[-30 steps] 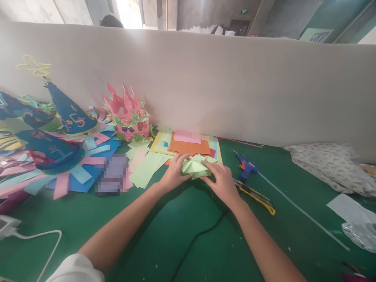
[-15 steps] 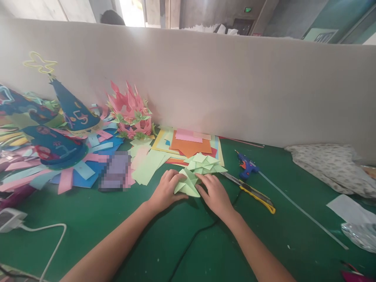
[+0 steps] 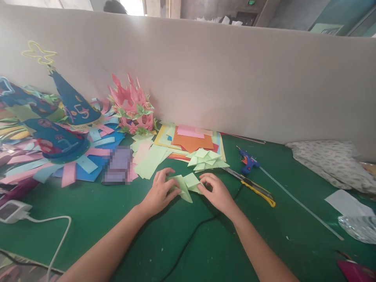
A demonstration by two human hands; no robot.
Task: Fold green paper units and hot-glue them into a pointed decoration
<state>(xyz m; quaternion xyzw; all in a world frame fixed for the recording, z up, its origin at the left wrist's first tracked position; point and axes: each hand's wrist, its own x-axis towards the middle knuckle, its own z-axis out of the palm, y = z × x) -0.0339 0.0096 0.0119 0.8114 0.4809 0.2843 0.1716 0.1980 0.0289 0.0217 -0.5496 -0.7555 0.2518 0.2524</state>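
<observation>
Holding folded paper pieces [image 3: 192, 181] — pale green, sharp-cornered, creased

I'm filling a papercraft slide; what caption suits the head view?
Left hand and right hand hold folded pale green paper over a green table, a cutter nearby.

Walled off along the back by the partition [image 3: 249, 86]. Crowded at left by the hats [image 3: 58, 140] and the crown [image 3: 132, 106], with the blurred oblong [image 3: 117, 166] nearer the left hand [image 3: 160, 192]. Hemmed in beside the right hand [image 3: 216, 192] by the cutter [image 3: 257, 191], then the glue gun [image 3: 249, 162] just behind. Taken up between the two hands by the green pieces [image 3: 192, 181], and beyond them by the folded stack [image 3: 205, 159] and the paper [image 3: 192, 140]. Passable between the forearms [image 3: 117, 239] over bare table [image 3: 217, 244], apart from the black cord [image 3: 189, 239] lying across. Open as well at right, in the strip between the glue stick [image 3: 302, 203] and the cloth [image 3: 326, 166].
</observation>
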